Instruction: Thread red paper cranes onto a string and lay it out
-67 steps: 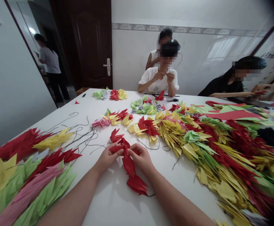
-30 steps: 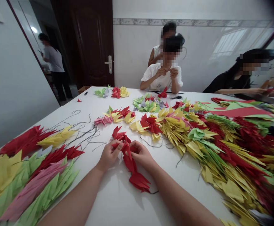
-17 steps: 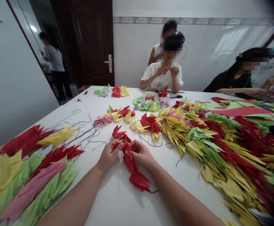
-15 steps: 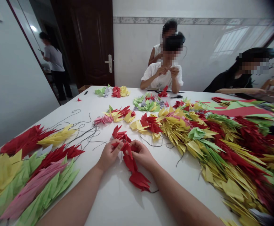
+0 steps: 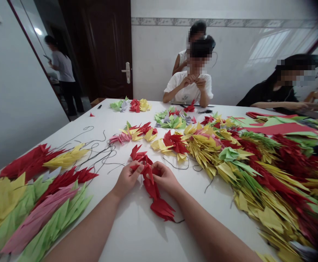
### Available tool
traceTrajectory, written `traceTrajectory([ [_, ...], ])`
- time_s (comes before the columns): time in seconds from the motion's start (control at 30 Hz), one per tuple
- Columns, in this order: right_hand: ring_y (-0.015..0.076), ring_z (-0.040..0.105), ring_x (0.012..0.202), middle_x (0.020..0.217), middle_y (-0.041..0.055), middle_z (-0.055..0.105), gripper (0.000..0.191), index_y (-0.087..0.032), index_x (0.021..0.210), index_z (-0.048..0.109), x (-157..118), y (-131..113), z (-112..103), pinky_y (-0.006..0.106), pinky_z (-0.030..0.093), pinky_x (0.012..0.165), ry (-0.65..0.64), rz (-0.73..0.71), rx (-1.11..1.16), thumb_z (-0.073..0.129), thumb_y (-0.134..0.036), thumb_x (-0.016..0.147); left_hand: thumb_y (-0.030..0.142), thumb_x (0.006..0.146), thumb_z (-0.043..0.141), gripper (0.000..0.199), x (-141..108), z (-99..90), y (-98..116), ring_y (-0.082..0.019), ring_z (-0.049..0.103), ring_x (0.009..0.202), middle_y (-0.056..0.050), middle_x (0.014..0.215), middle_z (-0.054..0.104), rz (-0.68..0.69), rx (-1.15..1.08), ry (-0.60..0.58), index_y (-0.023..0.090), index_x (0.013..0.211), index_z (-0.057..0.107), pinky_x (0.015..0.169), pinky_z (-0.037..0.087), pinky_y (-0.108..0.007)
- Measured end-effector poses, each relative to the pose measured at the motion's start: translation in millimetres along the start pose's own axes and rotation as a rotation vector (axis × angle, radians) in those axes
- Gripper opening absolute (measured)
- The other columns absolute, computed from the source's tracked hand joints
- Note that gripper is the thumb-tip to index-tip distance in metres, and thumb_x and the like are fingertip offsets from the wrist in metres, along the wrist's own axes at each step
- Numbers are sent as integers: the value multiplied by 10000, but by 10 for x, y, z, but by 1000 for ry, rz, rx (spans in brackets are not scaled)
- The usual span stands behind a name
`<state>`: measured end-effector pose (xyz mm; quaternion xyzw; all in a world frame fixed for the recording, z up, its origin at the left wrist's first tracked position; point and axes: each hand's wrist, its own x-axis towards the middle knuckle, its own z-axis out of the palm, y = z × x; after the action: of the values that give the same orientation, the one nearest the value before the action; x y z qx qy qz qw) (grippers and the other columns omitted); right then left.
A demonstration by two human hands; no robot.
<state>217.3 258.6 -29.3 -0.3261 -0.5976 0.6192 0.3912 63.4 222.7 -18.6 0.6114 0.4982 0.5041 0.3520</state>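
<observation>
Before me a string of red folded-paper pieces (image 5: 161, 210) runs along the white table (image 5: 137, 233). My left hand (image 5: 128, 177) pinches the upper part of this red string from the left, thumb and fingers pressed together. From the right, my right hand (image 5: 164, 176) grips a red piece just beside it, fingers curled round the paper. Further red pieces (image 5: 138, 153) stick out above my hands. At the lower end a short black cord comes out. Fingertips and paper partly hide each other where the hands meet.
Strings of folded paper (image 5: 41, 222) in several colours lie at left; a large heap (image 5: 230, 167) fills the right. Black cords (image 5: 93, 153) spread across the left middle. Across the table a person in white (image 5: 187, 87) handles something small; another in black (image 5: 270, 96) sits right.
Almost nothing differs. Both my hands stay in place on the red paper string; the person across the table has shifted their hands slightly.
</observation>
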Motion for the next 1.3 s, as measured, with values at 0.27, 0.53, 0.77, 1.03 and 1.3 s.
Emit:
traceTrajectory([
  [0.27,66,468,532,620,-50,507,337,-174,691,456,2,-21,-29,201,378,515,2,7,47,733,-337,588,459,824,454,334,-10,1,-2,-119,441,633,9,631,480,5,25,0,161,679,498,641,366,-243],
  [0.53,76,469,509,575,-52,503,349,-177,686,426,3,-13,-29,203,350,491,-20,34,13,717,-355,613,473,812,468,347,16,2,4,-123,445,630,8,629,468,-34,-29,-16,167,649,485,656,383,-261],
  [0.77,64,392,516,571,-61,455,332,-176,671,415,1,-53,-2,201,310,500,18,7,-93,699,-340,619,473,802,482,349,22,6,-4,-118,440,629,10,619,458,-55,-89,-58,170,632,456,658,389,-256],
  [1.03,80,389,558,603,-51,461,320,-175,688,447,3,-35,-17,215,321,539,41,-10,-138,688,-377,623,471,789,503,343,46,1,-55,-107,453,627,23,622,470,-57,-19,-9,163,642,471,651,373,-228],
  [1.3,91,440,605,664,-31,500,232,-176,720,492,16,-30,-32,229,360,591,132,-53,-27,650,-325,641,475,790,495,336,62,15,-93,-101,468,618,33,624,488,-116,-31,127,166,665,448,642,371,-217],
])
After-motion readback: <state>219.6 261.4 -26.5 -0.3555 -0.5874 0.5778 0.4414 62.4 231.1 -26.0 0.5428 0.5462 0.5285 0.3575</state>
